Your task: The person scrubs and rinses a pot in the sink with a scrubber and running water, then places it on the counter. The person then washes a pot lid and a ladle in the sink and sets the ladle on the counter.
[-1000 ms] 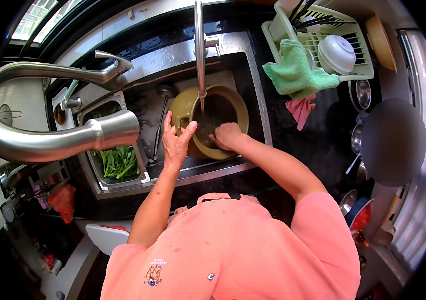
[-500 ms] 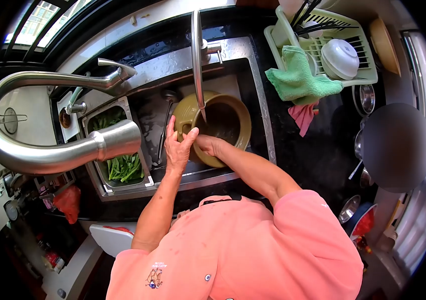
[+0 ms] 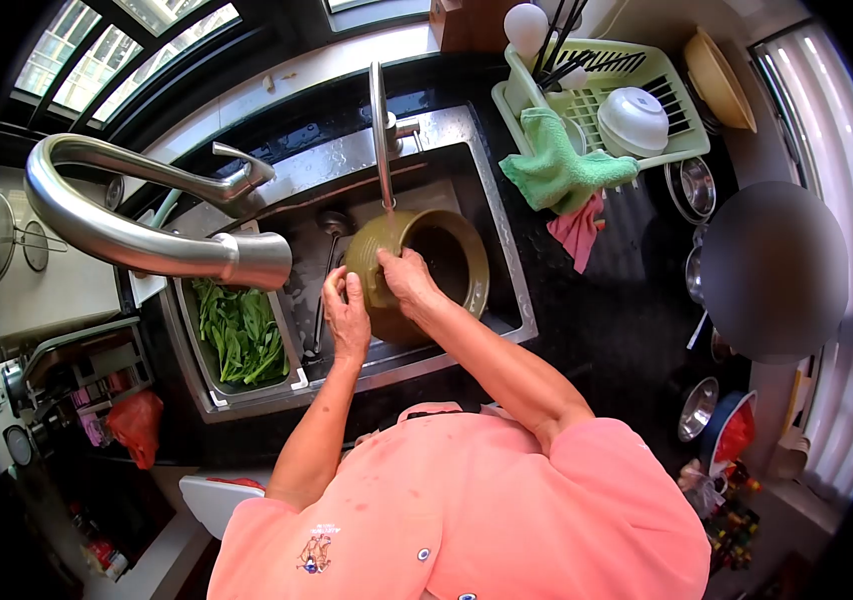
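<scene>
A yellow-brown clay pot (image 3: 372,252) lies tilted in the right sink basin, its mouth facing right. The long tap (image 3: 381,150) points down over its outer wall, and a thin stream of water seems to fall there. My left hand (image 3: 349,318) steadies the pot's left side, thumb and fingers against the wall. My right hand (image 3: 409,278) is closed at the rim, fingertips on the outside; whether a cloth is under them cannot be seen. Left of the pot, a ladle (image 3: 333,228) rests in the basin.
Leafy greens (image 3: 242,335) fill a steel tray (image 3: 297,372) on the left. Above them curves a large second tap (image 3: 172,255). On the right stand a green dish rack (image 3: 682,130) with a white bowl (image 3: 635,118), a green towel (image 3: 562,165), a pink cloth (image 3: 579,230) and steel bowls (image 3: 695,190).
My right hand has come out of the pot's mouth to its rim and outer wall. The pot has turned slightly, and the tap now points at its outside. The view has shifted.
</scene>
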A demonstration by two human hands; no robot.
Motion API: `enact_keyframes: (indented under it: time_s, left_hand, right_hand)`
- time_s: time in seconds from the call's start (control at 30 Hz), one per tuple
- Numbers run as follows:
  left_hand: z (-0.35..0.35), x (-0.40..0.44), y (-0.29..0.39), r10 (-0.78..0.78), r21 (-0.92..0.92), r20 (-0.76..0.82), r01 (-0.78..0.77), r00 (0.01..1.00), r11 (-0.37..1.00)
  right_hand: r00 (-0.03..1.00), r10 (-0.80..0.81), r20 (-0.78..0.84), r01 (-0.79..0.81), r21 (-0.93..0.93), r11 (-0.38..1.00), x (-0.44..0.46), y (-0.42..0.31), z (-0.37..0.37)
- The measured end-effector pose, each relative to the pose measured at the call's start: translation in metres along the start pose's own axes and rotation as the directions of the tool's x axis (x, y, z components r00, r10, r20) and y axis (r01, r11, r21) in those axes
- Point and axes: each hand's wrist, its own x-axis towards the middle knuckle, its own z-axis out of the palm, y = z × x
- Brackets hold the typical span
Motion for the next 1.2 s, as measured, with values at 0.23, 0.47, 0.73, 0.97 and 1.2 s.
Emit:
enact_keyframes:
  time_s: [0.23, 0.47, 0.73, 0.97, 1.2]
  left_hand:
    - [-0.018, 0.046, -0.029, -0.32, -0.374, 0.401, 0.472, 0.858, 0.798]
    - [-0.02, 0.034, 0.068, -0.075, 0.042, 0.219, 0.068, 0.973, 0.997]
    - [-0.019, -0.005, 0.142, 0.197, 0.335, 0.112, -0.223, 0.974, 0.915]
    - [-0.023, -0.041, 0.182, 0.401, 0.403, 0.166, -0.433, 0.901, 0.806]
    - [-0.02, -0.082, 0.207, 0.617, 0.391, 0.243, -0.658, 0.748, 0.644]
  right_hand:
    - [0.98, 0.191, -0.053, -0.166, 0.304, 0.938, -0.046, -0.043, -0.049]
    - [0.964, 0.164, 0.212, -0.261, 0.613, 0.746, -0.048, -0.028, -0.088]
    - [0.931, -0.02, 0.365, -0.276, 0.737, 0.617, -0.083, -0.007, -0.118]
    - [0.897, -0.175, 0.405, -0.249, 0.792, 0.557, -0.115, -0.005, -0.135]
    - [0.899, -0.255, 0.357, -0.212, 0.862, 0.46, -0.135, 0.016, -0.159]
